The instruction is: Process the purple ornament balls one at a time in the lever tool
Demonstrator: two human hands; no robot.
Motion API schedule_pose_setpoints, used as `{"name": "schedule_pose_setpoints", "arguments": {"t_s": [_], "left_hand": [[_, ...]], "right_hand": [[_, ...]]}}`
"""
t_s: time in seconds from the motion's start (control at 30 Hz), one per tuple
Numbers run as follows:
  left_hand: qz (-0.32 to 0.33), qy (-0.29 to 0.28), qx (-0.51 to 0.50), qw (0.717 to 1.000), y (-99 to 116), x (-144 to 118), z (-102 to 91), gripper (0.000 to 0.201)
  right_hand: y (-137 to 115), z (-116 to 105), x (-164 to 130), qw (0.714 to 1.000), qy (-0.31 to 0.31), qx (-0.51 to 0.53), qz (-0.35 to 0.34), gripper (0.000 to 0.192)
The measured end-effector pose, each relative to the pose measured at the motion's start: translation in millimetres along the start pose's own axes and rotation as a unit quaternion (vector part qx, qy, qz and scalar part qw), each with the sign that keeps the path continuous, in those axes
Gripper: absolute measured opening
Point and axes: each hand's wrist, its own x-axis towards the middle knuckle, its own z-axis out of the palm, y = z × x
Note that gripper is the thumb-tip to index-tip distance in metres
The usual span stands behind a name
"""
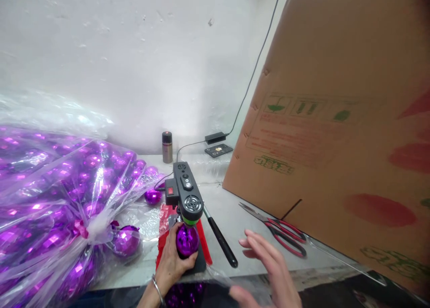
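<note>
My left hand (173, 256) is closed around a shiny purple bauble (187, 240), pressing it up under the head of a small black machine (188, 189). The machine has a green ring at its lower end, a red switch at its side and a black-gripped lever (221, 243) on the right. A silver bangle circles the left wrist. To the right of the lever, my right hand (268, 265) hangs over the table edge with its fingers apart and nothing in them. Red-handled scissors (282, 232) lie close beyond it.
A clear bag of purple baubles (50, 200) fills the left, with loose baubles (126, 240) beside it. A large cardboard box (329, 119) leans along the right. A spray can (167, 147), a phone (218, 150) and a power adapter (215, 137) are near the wall.
</note>
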Motion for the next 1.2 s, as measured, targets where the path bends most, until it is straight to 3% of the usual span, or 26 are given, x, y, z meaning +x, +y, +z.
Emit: {"name": "schedule_pose_setpoints", "arguments": {"t_s": [0.1, 0.23, 0.3, 0.53, 0.9, 1.2], "left_hand": [[0.007, 0.005, 0.002, 1.000, 0, -1, 0.8, 0.080], [0.007, 0.000, -0.012, 1.000, 0, -3, 0.8, 0.078], [0.005, -0.011, -0.016, 1.000, -1, -3, 1.0, 0.082], [0.024, -0.001, -0.001, 1.000, -8, -6, 4.6, 0.080], [0.047, 0.007, 0.013, 0.999, -10, -8, 8.2, 0.076], [0.035, -0.009, 0.013, 0.999, -12, -9, 7.9, 0.079]], "right_hand": [[-7, 19, 28, 0.997, 0.004, 0.002, -0.080, 0.062], [-18, 41, 55, 0.991, 0.000, 0.082, -0.107, 0.029], [-22, 50, 59, 0.987, 0.007, 0.129, -0.093, 0.027], [-19, 69, 45, 0.985, 0.038, 0.160, -0.055, 0.030], [-19, 72, 42, 0.985, 0.052, 0.156, -0.058, 0.034], [-37, 77, 36, 0.982, 0.087, 0.163, 0.042, 0.036]]}}
